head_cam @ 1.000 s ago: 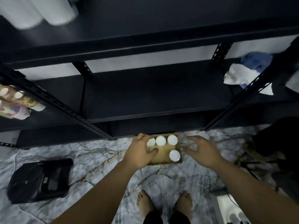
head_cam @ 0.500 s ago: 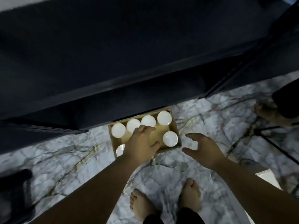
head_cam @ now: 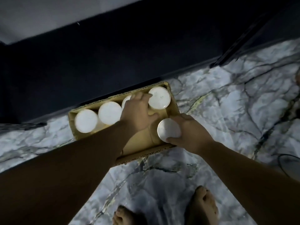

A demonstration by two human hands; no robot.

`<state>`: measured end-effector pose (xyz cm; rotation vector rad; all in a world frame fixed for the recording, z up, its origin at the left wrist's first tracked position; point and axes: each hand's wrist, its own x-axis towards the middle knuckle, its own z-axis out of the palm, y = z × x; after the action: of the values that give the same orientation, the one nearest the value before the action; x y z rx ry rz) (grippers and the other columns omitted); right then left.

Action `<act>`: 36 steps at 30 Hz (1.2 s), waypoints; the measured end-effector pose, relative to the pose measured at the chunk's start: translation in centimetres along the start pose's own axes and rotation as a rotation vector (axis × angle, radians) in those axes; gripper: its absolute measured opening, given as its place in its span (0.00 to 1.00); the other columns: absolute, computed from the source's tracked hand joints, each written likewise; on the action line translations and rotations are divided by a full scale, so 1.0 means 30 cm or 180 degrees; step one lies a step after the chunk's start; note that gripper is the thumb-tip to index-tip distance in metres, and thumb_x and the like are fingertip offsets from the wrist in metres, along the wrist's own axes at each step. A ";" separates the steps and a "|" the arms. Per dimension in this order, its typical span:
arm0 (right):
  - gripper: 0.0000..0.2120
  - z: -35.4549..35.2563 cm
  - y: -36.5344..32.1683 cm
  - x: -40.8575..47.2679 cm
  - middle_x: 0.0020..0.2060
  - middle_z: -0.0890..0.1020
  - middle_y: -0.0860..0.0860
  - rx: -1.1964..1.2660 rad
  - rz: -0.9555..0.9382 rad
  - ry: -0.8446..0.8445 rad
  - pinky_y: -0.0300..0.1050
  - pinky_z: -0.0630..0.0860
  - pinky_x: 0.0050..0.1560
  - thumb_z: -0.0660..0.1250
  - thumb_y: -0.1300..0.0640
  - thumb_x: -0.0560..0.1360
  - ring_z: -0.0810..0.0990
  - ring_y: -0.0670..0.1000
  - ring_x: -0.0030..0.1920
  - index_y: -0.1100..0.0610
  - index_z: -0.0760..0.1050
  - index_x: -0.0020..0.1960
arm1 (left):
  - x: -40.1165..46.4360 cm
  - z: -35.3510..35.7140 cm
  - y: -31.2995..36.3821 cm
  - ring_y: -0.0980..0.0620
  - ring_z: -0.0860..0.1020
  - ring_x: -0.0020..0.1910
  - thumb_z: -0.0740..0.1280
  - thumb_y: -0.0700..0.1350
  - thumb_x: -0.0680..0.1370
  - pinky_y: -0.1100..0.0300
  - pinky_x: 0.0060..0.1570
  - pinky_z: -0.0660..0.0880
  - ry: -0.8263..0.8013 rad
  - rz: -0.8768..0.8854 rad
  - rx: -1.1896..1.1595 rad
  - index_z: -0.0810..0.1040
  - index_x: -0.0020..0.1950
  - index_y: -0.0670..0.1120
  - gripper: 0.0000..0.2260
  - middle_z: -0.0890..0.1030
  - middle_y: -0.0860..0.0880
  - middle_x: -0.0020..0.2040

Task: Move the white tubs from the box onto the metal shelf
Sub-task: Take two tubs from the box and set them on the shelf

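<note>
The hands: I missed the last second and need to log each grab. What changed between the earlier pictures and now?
The right hand, which hovered open beside the box, moved in and now grips the near-right tub. The left hand reached further back and now covers the third back-row tub, fingertips touching the far-right tub; its grip is hidden. The two left tubs stayed in the box.

Bare forearms, no sleeves, bare feet (head_cam: 165, 208)

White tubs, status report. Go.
Right hand grips near tub in cardboard box. Left hand over a far-row tub, grip unclear. Three more tubs uncovered. Metal shelf above, nothing blocking.
</note>
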<state>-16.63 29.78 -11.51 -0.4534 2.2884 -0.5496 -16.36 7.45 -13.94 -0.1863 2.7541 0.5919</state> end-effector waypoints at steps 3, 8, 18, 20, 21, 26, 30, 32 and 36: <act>0.37 0.068 0.024 0.051 0.62 0.77 0.50 -0.0449 -0.0114 0.0228 0.48 0.76 0.58 0.75 0.36 0.65 0.77 0.55 0.62 0.50 0.72 0.69 | 0.073 0.061 -0.008 0.44 0.71 0.69 0.71 0.68 0.67 0.44 0.68 0.68 0.0099 -0.0081 0.0151 0.69 0.75 0.50 0.42 0.75 0.48 0.69; 0.33 0.146 0.021 0.115 0.55 0.77 0.49 -0.1029 -0.0157 0.0449 0.53 0.73 0.57 0.71 0.37 0.61 0.78 0.55 0.57 0.52 0.75 0.61 | 0.138 0.117 0.015 0.45 0.71 0.66 0.75 0.71 0.61 0.44 0.66 0.62 0.0246 -0.0284 0.0171 0.69 0.71 0.50 0.45 0.76 0.50 0.65; 0.39 0.095 -0.017 0.068 0.53 0.80 0.53 -0.0813 -0.0250 0.0584 0.53 0.73 0.55 0.71 0.39 0.54 0.78 0.59 0.54 0.56 0.74 0.61 | 0.096 0.057 0.001 0.49 0.72 0.66 0.77 0.68 0.59 0.45 0.67 0.66 0.0390 -0.0315 -0.0701 0.70 0.70 0.54 0.43 0.78 0.54 0.64; 0.44 0.046 -0.044 0.033 0.55 0.80 0.54 -0.0568 -0.0238 0.0572 0.55 0.75 0.56 0.70 0.39 0.54 0.77 0.60 0.55 0.58 0.74 0.65 | 0.057 0.002 0.003 0.50 0.72 0.64 0.75 0.69 0.58 0.44 0.65 0.68 0.0351 -0.0267 -0.0910 0.70 0.69 0.55 0.42 0.78 0.55 0.63; 0.44 0.018 -0.060 0.011 0.56 0.80 0.55 -0.0452 -0.0254 0.0566 0.55 0.76 0.56 0.70 0.40 0.54 0.77 0.60 0.55 0.60 0.73 0.66 | 0.033 -0.030 0.005 0.50 0.72 0.63 0.75 0.69 0.58 0.44 0.64 0.70 0.0339 -0.0243 -0.1015 0.70 0.68 0.55 0.42 0.78 0.55 0.62; 0.43 -0.133 -0.160 -0.143 0.62 0.76 0.54 0.0032 -0.0225 0.0631 0.51 0.78 0.58 0.75 0.45 0.55 0.75 0.57 0.61 0.59 0.73 0.67 | -0.114 -0.236 0.048 0.52 0.73 0.64 0.79 0.64 0.59 0.50 0.58 0.75 0.0319 -0.0296 -0.1420 0.70 0.69 0.55 0.41 0.77 0.55 0.63; 0.35 -0.286 -0.272 -0.306 0.59 0.77 0.47 0.0266 -0.0312 0.0668 0.43 0.77 0.60 0.74 0.41 0.58 0.74 0.49 0.65 0.53 0.76 0.63 | -0.265 -0.448 0.126 0.56 0.76 0.61 0.83 0.58 0.61 0.57 0.54 0.75 0.0398 -0.0319 -0.1653 0.70 0.68 0.54 0.40 0.77 0.57 0.63; 0.31 -0.387 -0.358 -0.417 0.56 0.80 0.48 0.0345 -0.0348 0.0702 0.36 0.72 0.60 0.72 0.41 0.60 0.75 0.49 0.64 0.54 0.79 0.59 | -0.358 -0.558 0.176 0.58 0.76 0.58 0.82 0.61 0.59 0.59 0.53 0.74 0.0395 -0.0347 -0.1742 0.69 0.65 0.58 0.39 0.77 0.62 0.59; 0.24 -0.613 -0.562 -0.671 0.57 0.83 0.58 0.0330 -0.0313 0.0730 0.38 0.70 0.53 0.79 0.53 0.63 0.71 0.49 0.60 0.62 0.82 0.56 | -0.545 -0.781 0.279 0.58 0.77 0.59 0.81 0.62 0.58 0.58 0.56 0.76 0.0343 -0.0216 -0.1710 0.68 0.63 0.62 0.38 0.77 0.61 0.60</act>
<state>-13.71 29.59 20.41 -0.4745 2.4496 -0.8015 -9.10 6.18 14.91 -0.4400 2.6094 1.3250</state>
